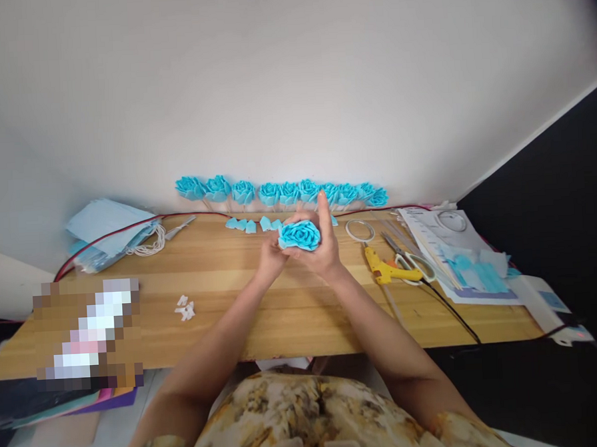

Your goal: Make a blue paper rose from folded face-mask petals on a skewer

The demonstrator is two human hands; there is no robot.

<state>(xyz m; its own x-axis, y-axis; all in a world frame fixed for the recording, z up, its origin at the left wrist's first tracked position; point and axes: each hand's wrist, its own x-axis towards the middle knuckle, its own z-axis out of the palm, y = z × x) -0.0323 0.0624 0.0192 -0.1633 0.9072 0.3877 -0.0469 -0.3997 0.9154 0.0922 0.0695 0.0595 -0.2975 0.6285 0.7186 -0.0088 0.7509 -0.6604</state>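
A blue artificial rose (pixel 300 236) is held between my two hands above the middle of the wooden table, its layered petals facing up toward me. My left hand (pixel 273 255) grips it from the left and below, fingers closed at its base. Around its right side curves my right hand (pixel 324 249), one finger pointing up and the others behind and under the bloom. Whatever lies beneath the flower is hidden by the hands. Loose blue petals (pixel 250 227) lie on the table just behind. Several finished blue roses (pixel 243 192) on thin stems lean in a row against the wall.
To the right are a yellow glue gun (pixel 381 266), scissors (pixel 405 258), a wire ring (pixel 359 231) and papers (pixel 436 233) with blue scraps. Blue sheets (pixel 111 223) and white cord (pixel 149 243) lie left. White scraps (pixel 185 309) sit nearer me. A red cable (pixel 198 213) runs along the back.
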